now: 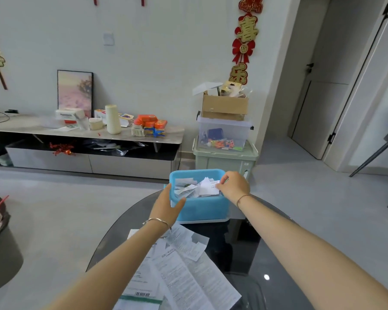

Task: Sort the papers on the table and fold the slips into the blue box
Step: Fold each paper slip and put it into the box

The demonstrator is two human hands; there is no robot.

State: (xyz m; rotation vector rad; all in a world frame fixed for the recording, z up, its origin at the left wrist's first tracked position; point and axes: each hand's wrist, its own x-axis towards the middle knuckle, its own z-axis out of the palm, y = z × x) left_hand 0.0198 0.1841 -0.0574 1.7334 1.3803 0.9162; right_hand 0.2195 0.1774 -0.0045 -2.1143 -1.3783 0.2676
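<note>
One light-blue plastic box (202,209) stands on the round dark glass table (233,253), holding jumbled white paper slips (186,189), too tangled to count. The left hand (168,204) grips its near-left corner. The right hand (233,186) pinches one slip (208,189) over it. Several printed sheets (188,271) overlap nearer the person.

Living room of a home, shown by a low cabinet (54,161), a framed picture (74,92) leaned at its back edge, red festive hangings (244,43), stacked storage boxes (224,161), an interior door (318,104).
</note>
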